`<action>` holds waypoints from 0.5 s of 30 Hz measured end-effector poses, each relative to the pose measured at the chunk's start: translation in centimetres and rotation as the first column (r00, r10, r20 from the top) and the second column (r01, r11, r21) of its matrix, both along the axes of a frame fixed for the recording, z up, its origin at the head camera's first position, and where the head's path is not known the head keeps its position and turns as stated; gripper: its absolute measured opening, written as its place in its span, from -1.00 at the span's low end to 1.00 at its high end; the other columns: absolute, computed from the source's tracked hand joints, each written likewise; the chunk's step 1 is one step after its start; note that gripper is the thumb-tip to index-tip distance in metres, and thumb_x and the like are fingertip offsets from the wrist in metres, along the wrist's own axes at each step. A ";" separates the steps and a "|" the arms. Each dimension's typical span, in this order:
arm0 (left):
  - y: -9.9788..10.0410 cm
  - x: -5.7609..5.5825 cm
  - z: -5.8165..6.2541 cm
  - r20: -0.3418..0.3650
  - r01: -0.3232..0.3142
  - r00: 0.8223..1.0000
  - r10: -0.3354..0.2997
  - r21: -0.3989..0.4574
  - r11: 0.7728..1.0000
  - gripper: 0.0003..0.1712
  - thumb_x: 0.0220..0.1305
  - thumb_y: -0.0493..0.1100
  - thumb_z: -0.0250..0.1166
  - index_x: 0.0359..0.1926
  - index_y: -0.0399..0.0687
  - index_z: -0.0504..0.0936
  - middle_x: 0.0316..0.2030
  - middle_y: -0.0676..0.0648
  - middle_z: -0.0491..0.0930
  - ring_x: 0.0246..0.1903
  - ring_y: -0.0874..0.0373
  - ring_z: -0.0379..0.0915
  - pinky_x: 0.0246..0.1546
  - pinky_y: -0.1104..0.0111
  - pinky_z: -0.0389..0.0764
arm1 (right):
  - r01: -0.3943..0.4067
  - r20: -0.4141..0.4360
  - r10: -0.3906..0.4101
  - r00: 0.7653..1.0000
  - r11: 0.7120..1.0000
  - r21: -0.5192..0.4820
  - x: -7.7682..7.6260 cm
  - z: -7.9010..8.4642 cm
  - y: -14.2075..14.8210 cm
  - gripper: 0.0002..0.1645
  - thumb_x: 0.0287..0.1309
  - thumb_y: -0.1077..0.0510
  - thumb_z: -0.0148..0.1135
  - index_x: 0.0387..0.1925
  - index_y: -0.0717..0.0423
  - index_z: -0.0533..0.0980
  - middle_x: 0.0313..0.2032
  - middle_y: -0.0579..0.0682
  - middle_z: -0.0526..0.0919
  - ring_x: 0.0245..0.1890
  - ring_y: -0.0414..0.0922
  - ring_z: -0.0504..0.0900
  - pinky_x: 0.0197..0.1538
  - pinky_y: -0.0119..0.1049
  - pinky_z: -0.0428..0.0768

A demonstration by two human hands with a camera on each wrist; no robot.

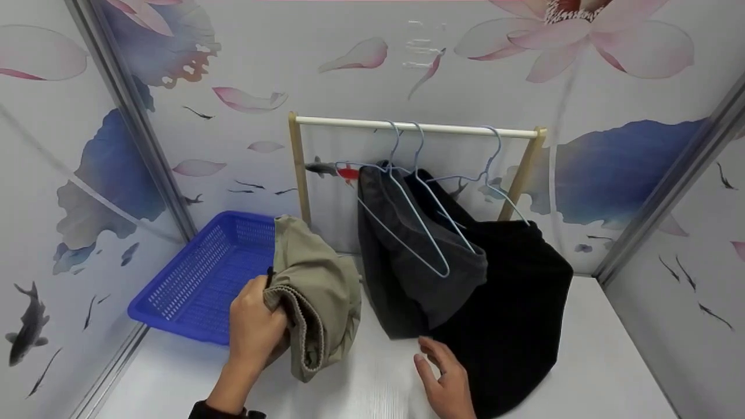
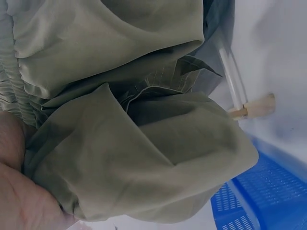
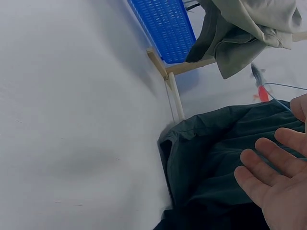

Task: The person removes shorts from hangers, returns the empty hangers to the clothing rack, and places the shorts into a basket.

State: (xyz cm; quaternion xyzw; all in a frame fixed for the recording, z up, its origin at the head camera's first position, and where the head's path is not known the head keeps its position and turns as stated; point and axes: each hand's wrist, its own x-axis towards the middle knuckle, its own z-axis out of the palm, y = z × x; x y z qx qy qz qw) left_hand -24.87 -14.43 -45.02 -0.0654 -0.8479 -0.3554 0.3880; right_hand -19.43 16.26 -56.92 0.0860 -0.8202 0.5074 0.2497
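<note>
My left hand (image 1: pixel 258 320) grips a khaki garment with an elastic waistband (image 1: pixel 326 291) by its gathered edge, holding it up in front of the basket. In the left wrist view the folded khaki cloth (image 2: pixel 124 158) fills most of the picture, with the hand at the lower left. My right hand (image 1: pixel 445 378) is empty, its fingers apart, close below the hanging clothes. Dark grey pants (image 1: pixel 419 262) hang folded over a light blue hanger (image 1: pixel 428 233) on the rack. A black garment (image 1: pixel 512 302) hangs beside them on the right, its lower end reaching the table.
A blue perforated basket (image 1: pixel 174 291) stands at the left on the white table (image 1: pixel 384 384). The small rack has a white rail (image 1: pixel 454 129) and wooden legs (image 1: pixel 300 169). Printed wall panels (image 1: pixel 244 46) enclose the table at the back and sides.
</note>
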 end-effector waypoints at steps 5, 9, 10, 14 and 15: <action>-0.8 -0.2 0.7 -0.001 -0.015 1.000 0.015 0.010 1.000 -0.83 -0.10 -0.48 0.27 -0.38 -0.32 0.57 -0.46 -0.25 0.57 -0.41 -0.23 0.55 -0.38 -0.05 0.51 | 0.002 0.044 -0.001 0.999 1.000 -0.024 0.0 0.1 0.0 -0.66 0.26 0.19 0.25 0.06 0.13 0.57 -0.01 0.04 0.64 -0.02 0.01 0.64 0.04 -0.11 0.59; -1.5 -0.3 1.4 -0.002 -0.026 1.000 0.026 0.030 0.999 -0.84 -0.10 -0.47 0.25 -0.37 -0.34 0.57 -0.46 -0.26 0.57 -0.42 -0.24 0.54 -0.36 -0.07 0.50 | 0.006 0.072 -0.003 0.997 0.999 -0.032 0.0 0.2 0.0 -0.65 0.25 0.18 0.25 0.07 0.12 0.56 0.00 0.02 0.63 -0.01 0.00 0.64 0.06 -0.13 0.58; -1.7 -0.4 1.6 -0.004 -0.029 1.000 0.029 0.033 0.999 -0.84 -0.09 -0.47 0.25 -0.38 -0.34 0.56 -0.47 -0.26 0.56 -0.43 -0.24 0.54 -0.37 -0.07 0.49 | 0.006 0.075 -0.004 0.997 1.000 -0.027 0.0 0.2 0.0 -0.65 0.26 0.18 0.25 0.07 0.12 0.56 0.00 0.02 0.63 -0.01 -0.01 0.64 0.06 -0.13 0.58; -2.6 -0.7 2.5 -0.008 -0.056 0.998 0.056 0.037 0.998 -0.85 -0.10 -0.47 0.23 -0.39 -0.34 0.56 -0.48 -0.27 0.54 -0.45 -0.26 0.51 -0.38 -0.07 0.45 | 0.007 0.069 -0.006 0.998 1.000 -0.023 0.0 0.2 0.1 -0.65 0.24 0.21 0.26 0.06 0.13 0.57 0.00 0.04 0.64 -0.02 -0.01 0.64 0.05 -0.16 0.59; -2.8 -0.8 2.7 -0.012 -0.062 0.998 0.062 0.038 0.997 -0.84 -0.11 -0.47 0.23 -0.39 -0.35 0.56 -0.48 -0.28 0.54 -0.45 -0.27 0.50 -0.38 -0.08 0.44 | 0.007 0.063 -0.006 0.998 1.000 -0.024 0.0 0.2 0.1 -0.65 0.24 0.22 0.26 0.06 0.14 0.57 0.00 0.05 0.64 -0.02 0.00 0.64 0.05 -0.16 0.59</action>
